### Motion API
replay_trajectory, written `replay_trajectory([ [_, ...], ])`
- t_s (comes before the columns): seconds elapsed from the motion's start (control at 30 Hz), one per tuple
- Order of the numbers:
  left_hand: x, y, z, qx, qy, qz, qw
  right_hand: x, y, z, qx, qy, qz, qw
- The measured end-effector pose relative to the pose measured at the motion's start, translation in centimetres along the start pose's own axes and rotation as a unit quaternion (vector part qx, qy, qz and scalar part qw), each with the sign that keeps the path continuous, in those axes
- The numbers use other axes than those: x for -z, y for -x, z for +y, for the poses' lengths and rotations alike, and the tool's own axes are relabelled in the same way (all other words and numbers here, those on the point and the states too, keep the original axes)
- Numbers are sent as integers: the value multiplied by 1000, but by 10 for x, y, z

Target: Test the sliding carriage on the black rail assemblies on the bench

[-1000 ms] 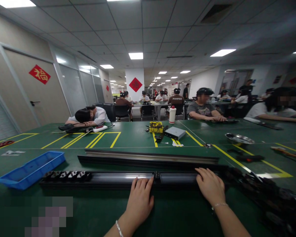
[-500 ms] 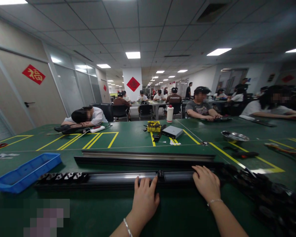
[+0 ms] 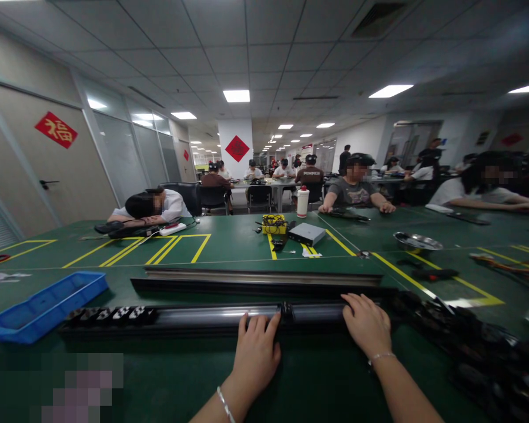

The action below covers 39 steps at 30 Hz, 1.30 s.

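A long black rail (image 3: 203, 317) with a glossy grey upper face lies crosswise before me. My left hand (image 3: 256, 352) rests on its near side, fingers stretched forward and slightly apart. Just right of those fingertips, a small black piece (image 3: 286, 309) sits on the rail. Further right, my right hand (image 3: 367, 326) lies over the rail with its fingers spread; its thumb is hidden. Neither hand wraps round anything. Several black pieces with pale patterned tops (image 3: 122, 314) stand in a row at the rail's left end.
Behind lies a second long rail (image 3: 255, 282). A blue tray (image 3: 48, 311) stands left; a heap of black parts (image 3: 480, 343) lies right. Further back are a metal bowl (image 3: 418, 241), a grey box (image 3: 307, 234) and a cable-wrapped yellow block (image 3: 274, 224). Other people sit across the table.
My hands stay on the rail, nearly unmoved; the view shifts slightly. Across the table, the person in grey has moved their hands apart.
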<state>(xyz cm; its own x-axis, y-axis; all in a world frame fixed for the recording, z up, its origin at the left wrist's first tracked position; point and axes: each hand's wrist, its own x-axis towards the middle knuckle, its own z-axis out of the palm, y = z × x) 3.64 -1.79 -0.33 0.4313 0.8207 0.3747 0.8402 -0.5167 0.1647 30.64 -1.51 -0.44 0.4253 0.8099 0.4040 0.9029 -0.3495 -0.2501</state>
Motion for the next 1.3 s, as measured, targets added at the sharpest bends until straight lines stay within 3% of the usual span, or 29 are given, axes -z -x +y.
replay_trajectory([
  [0.43, -6, -5, 9, -5, -16, -5, 1000, 3, 1, -1, 0, -3, -2, 1000],
  [1.3, -4, -6, 3, -19, -12, -1, 1000, 2, 0, 1, 6, 2, -21, 1000],
])
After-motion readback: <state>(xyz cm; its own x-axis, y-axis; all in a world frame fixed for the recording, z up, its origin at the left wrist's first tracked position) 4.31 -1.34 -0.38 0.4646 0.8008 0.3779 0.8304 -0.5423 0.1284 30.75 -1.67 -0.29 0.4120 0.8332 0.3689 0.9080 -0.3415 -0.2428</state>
